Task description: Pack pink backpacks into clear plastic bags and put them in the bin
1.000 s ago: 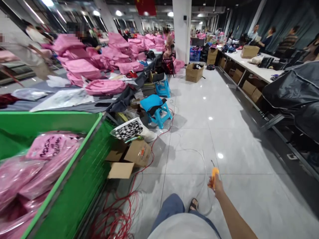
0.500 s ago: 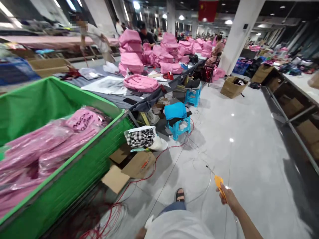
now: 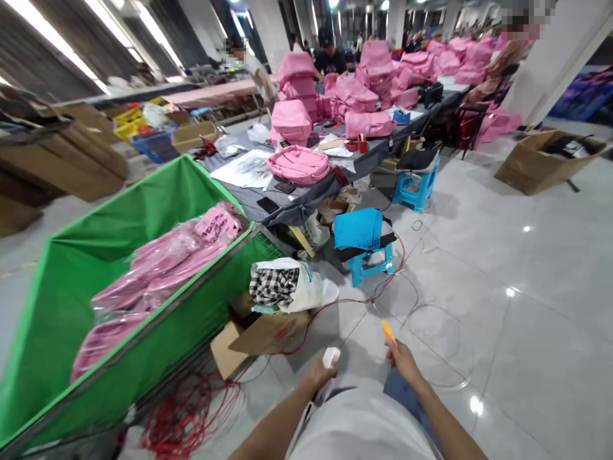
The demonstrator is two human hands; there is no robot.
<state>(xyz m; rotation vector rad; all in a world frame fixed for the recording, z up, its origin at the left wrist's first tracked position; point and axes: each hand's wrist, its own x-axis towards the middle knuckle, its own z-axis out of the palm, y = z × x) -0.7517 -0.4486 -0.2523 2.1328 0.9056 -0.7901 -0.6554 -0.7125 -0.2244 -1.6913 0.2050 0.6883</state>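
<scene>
1. Biggest on show: the grey-covered table point(image 3: 294, 214), its pink backpacks point(image 3: 376, 67) stacked high, presumably to save surface.
2. Next comes the green bin point(image 3: 196, 345), whose tall walls keep the plastic-wrapped pink bags point(image 3: 163, 271) together.
3. There's the blue stool point(image 3: 357, 271), near the table, a blue cloth point(image 3: 358, 229) over its seat, perhaps for padding.
4. Beside the bin, an open cardboard box point(image 3: 275, 333), with a white bag point(image 3: 311, 291) of checked cloth point(image 3: 274, 285) just behind it.
5. Red cable point(image 3: 182, 415) lies heaped below, one strand running past the box.
6. And the right hand point(image 3: 405, 363)! Fingers wrapped round an orange-handled tool point(image 3: 389, 330), tip pointing away, likely to keep it off the clothes.
7. The left hand point(image 3: 322, 375) grips a small white piece point(image 3: 331, 357) before the body; too small to identify.
</scene>
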